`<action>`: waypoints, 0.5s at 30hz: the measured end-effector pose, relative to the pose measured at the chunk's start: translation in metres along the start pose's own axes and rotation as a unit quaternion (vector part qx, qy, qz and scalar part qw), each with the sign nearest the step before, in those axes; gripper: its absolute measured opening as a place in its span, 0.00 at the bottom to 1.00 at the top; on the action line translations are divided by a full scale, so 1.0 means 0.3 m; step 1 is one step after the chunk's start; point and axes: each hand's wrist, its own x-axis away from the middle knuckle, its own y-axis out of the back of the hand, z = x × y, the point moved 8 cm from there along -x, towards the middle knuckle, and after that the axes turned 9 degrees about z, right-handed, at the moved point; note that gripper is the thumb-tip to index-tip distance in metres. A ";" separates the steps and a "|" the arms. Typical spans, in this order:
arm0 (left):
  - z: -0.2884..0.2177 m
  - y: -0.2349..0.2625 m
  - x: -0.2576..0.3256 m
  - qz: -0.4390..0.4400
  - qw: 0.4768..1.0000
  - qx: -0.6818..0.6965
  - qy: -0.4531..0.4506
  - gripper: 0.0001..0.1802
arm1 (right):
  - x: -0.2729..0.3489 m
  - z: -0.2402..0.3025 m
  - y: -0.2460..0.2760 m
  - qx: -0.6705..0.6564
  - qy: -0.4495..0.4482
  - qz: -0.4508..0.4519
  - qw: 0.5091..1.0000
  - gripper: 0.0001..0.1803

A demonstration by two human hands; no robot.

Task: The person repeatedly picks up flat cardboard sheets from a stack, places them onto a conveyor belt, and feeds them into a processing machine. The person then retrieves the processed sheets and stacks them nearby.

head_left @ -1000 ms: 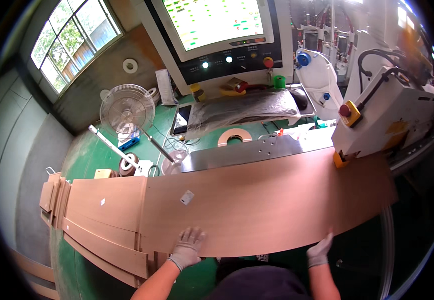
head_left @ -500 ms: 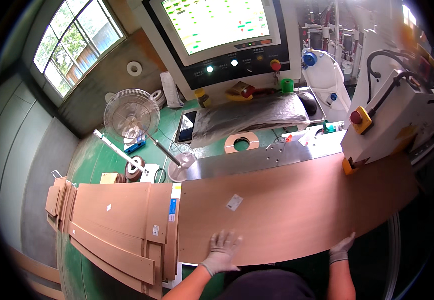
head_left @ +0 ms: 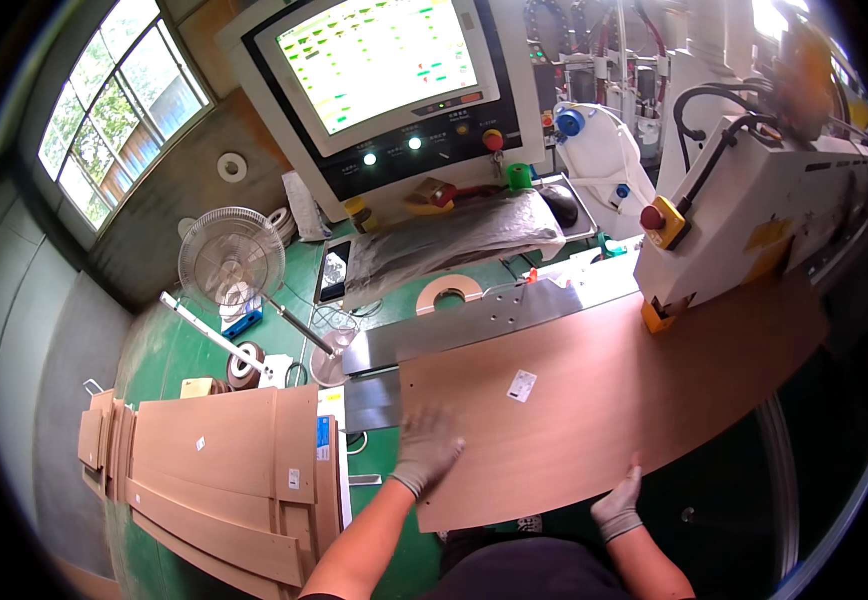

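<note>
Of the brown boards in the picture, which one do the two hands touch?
The long board lying across the machine bed, with one white label. The left hand lies flat on it; the right hand holds its near edge. The stacked boards at left are untouched.

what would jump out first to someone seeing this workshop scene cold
A long brown wooden panel fills the middle, with the gloved left hand flat on top and the gloved right hand gripping its near edge. Behind it glows a big control screen; a stack of similar panels lies at lower left.
</note>
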 end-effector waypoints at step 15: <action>-0.290 -0.044 -0.353 -0.148 0.986 0.082 0.000 0.38 | -0.216 0.387 0.197 -0.032 0.128 -0.029 0.991 0.36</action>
